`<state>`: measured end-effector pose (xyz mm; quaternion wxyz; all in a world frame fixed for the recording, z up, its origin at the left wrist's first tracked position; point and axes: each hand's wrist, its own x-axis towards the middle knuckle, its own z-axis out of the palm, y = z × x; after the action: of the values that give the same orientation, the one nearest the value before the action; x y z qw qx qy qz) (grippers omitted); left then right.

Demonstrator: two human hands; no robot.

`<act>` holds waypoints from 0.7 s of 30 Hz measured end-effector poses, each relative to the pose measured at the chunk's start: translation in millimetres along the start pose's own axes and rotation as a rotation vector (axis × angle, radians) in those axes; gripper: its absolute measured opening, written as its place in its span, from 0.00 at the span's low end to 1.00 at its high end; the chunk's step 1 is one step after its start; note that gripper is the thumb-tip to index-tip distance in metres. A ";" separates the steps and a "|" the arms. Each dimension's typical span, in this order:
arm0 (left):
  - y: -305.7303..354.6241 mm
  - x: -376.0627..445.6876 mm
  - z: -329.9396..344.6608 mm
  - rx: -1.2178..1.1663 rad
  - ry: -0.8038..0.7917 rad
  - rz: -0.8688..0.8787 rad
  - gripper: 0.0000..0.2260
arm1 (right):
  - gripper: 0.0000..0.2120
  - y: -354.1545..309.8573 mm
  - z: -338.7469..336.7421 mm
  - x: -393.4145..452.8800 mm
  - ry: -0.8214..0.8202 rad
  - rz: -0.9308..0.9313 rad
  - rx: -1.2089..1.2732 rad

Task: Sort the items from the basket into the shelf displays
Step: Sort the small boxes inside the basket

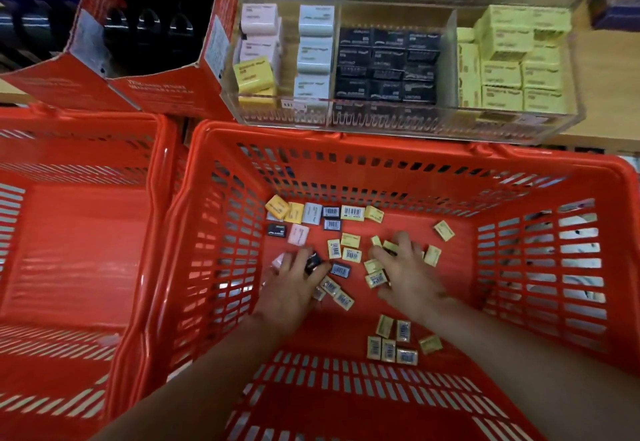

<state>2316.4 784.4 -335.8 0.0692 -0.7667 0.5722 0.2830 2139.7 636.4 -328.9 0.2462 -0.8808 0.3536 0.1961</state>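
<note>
Small boxes scattered in red basket

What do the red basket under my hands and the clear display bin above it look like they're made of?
Red basket: looks like moulded plastic with a slight sheen, judging by its slotted walls and soft highlights. Clear display bin: probably acrylic, transparent and glossy, with the boxes visible through its walls.

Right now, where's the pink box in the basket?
Head view: the pink box lies on the basket floor, far left, beside a black box, beyond the left hand.

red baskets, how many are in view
2. One red basket sits in front of the shelf display with both hands in it; the second red basket stands beside it on the left.
</note>
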 end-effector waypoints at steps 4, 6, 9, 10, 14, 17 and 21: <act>10.1 2.8 -3.6 -0.055 -0.010 -0.026 0.38 | 0.34 -12.3 2.0 0.1 0.033 0.041 0.059; 16.4 5.0 -5.0 -0.031 -0.031 -0.055 0.36 | 0.32 -18.9 4.3 -0.1 0.054 0.055 0.045; 18.3 9.5 -5.0 -0.082 0.014 -0.047 0.28 | 0.29 -19.5 7.9 -2.4 0.058 0.040 0.098; 19.0 9.9 -5.6 -0.119 0.026 -0.043 0.27 | 0.29 -17.4 7.7 -3.8 0.046 0.036 0.114; 16.0 8.0 -6.1 -0.252 0.037 -0.060 0.22 | 0.25 -6.2 4.6 -9.0 0.016 0.058 0.265; 15.7 8.8 -13.6 -0.586 0.123 -0.154 0.14 | 0.23 -0.6 -4.2 -10.1 0.073 0.104 0.507; 26.9 12.7 -39.1 -1.218 0.057 -0.425 0.12 | 0.22 -2.3 -20.6 -14.5 0.119 0.213 0.753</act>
<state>2307.9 747.9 -304.0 -0.3391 -0.7723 0.1464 0.5169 2135.2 633.7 -304.1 0.5095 -0.6972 0.5037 0.0256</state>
